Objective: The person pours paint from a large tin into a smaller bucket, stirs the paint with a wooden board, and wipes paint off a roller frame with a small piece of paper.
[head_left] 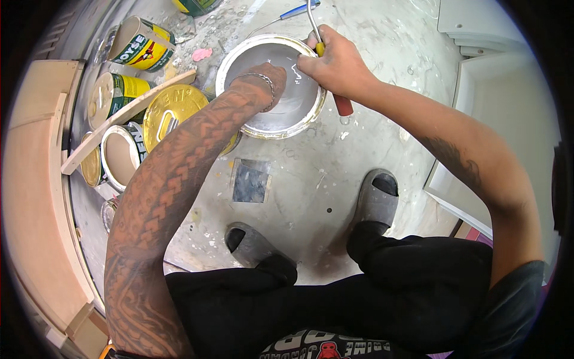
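A round bucket with a pale, smeared rim stands in front of me with grey paint inside. Into its opening reaches my left hand, fingers curled closed; what they hold, if anything, is hidden. My right hand is at the bucket's right rim, wrapped round a paint roller handle with a red end and a yellow collar. From the collar a bent metal rod runs up past the top edge, so the roller head is out of view.
A blue-handled tool with a thin wire lies beyond the bucket. To the left are several paint cans, one with a gold lid, and a wooden strip across them. White panels stand at right. My slippered feet are below.
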Available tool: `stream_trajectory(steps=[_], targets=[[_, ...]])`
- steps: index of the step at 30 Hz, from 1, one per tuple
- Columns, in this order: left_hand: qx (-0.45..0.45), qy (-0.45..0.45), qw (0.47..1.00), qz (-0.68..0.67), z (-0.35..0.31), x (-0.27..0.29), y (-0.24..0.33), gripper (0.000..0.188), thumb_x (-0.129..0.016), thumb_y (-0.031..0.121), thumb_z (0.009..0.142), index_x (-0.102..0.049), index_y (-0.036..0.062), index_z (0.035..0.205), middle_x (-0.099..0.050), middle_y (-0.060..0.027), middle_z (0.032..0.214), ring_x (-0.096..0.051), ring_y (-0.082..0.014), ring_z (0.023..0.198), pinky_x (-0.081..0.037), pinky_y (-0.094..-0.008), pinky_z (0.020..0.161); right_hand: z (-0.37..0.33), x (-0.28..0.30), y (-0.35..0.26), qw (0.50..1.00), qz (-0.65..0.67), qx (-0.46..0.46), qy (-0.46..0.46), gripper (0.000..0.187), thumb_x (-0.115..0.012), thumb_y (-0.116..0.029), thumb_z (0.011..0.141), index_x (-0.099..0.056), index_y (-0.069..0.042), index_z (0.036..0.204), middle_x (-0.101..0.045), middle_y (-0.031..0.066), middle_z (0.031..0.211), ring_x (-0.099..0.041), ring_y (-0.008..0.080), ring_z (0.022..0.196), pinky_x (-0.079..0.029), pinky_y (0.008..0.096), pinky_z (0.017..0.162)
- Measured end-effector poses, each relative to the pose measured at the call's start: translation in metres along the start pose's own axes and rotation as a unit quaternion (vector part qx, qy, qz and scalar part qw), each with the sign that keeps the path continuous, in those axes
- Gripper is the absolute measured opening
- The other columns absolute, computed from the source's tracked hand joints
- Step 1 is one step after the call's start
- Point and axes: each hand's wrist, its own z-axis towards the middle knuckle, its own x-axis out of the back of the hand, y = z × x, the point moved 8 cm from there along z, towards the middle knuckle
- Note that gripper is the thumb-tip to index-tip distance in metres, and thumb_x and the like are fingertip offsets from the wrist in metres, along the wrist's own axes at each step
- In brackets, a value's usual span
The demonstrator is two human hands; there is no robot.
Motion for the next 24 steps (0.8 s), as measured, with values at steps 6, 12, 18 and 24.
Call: stream_trajectory(steps=[6, 12, 18, 24], targets=[[0.052, 0.036, 0.997, -0.035, 0.014, -0.002, -0.02, 0.019, -0.063, 0.007, 0.087, -0.073, -0.0009, 0.101, -0.073, -0.0241, 0.1, -0.071, -0.0374, 0.1, -0.058, -0.0438, 0.083, -0.002, 0.002, 0.001, 1.0, 0.001, -0.014, 0.006, 0.037, -0.066, -0.022, 0.084, -0.049, -0.001, 0.109, -0.062, 0.0143, 0.075, -0.057, 0.0208, 0.046, -0.05, 0.0354, 0.049], [0.02, 0.128, 0.983, -0.128, 0.006, 0.014, -0.023, 0.013, -0.067, 0.013, 0.087, -0.077, 0.0087, 0.093, -0.075, -0.0152, 0.096, -0.072, -0.0319, 0.091, -0.055, -0.0426, 0.086, 0.002, -0.001, 0.003, 0.999, -0.011, 0.016, 0.032, 0.039, -0.067, -0.025, 0.084, -0.051, -0.001, 0.11, -0.062, 0.0138, 0.074, -0.062, 0.0208, 0.059, -0.053, 0.0355, 0.059], [0.006, 0.094, 0.991, -0.094, -0.02, 0.041, -0.016, 0.018, -0.072, 0.015, 0.086, -0.077, 0.0026, 0.097, -0.073, -0.0237, 0.101, -0.073, -0.0357, 0.095, -0.058, -0.0435, 0.082, 0.006, 0.0, 0.014, 0.999, 0.013, -0.033, 0.026, 0.045, -0.068, -0.023, 0.081, -0.053, 0.003, 0.113, -0.067, 0.0179, 0.077, -0.068, 0.0286, 0.064, -0.056, 0.039, 0.067], [-0.114, 0.17, 0.949, -0.241, -0.088, 0.109, -0.035, 0.022, -0.071, 0.019, 0.085, -0.074, -0.0007, 0.095, -0.071, -0.0105, 0.075, -0.07, -0.0168, 0.076, -0.055, -0.0334, 0.071, 0.007, 0.005, 0.018, 0.999, 0.014, -0.034, 0.04, 0.046, -0.069, -0.025, 0.081, -0.054, 0.003, 0.114, -0.067, 0.0171, 0.077, -0.069, 0.0279, 0.071, -0.056, 0.039, 0.073]])
